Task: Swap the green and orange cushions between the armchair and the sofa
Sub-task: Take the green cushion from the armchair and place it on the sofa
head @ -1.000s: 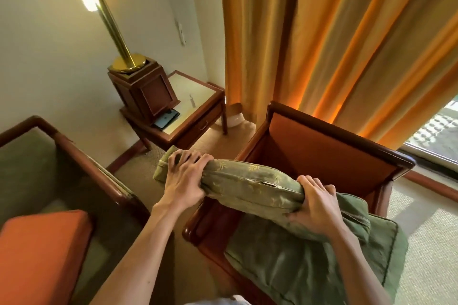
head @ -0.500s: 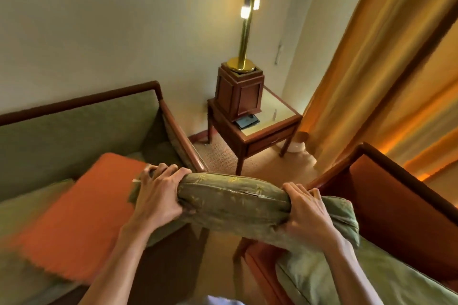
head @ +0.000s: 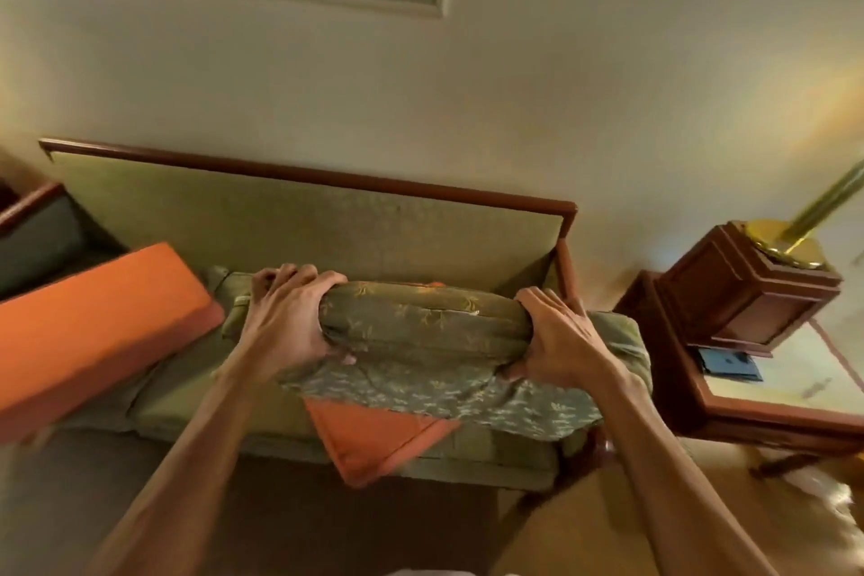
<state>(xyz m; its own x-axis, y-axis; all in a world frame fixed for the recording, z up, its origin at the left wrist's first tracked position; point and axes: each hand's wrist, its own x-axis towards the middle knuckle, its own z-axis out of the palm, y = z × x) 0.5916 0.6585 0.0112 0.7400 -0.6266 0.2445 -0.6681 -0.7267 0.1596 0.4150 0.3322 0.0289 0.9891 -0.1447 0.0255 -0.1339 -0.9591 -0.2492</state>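
Green cushion (head: 421,332), gold leaf pattern, zip edge up; my left hand (head: 285,323) and right hand (head: 561,341) gripped its ends over sofa (head: 304,229), orange cushion (head: 374,440) at 6 o'clock beneath.

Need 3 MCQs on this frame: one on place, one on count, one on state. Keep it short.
1. Where is the green cushion?
A. On the side table
B. Held above the sofa seat, over an orange cushion
C. On the floor

2. How many orange cushions show on the sofa?
A. None
B. Two
C. Four

3. How do the hands stand?
A. Both grip the green cushion
B. Only the left grips it
C. Both hang free

Answers:
1 B: the cushion hangs in front of the sofa back, covering part of the orange one below.
2 B: one lies under the green cushion, another orange cushion lies further left.
3 A: the left hand and right hand each curl round the cushion's top edge.
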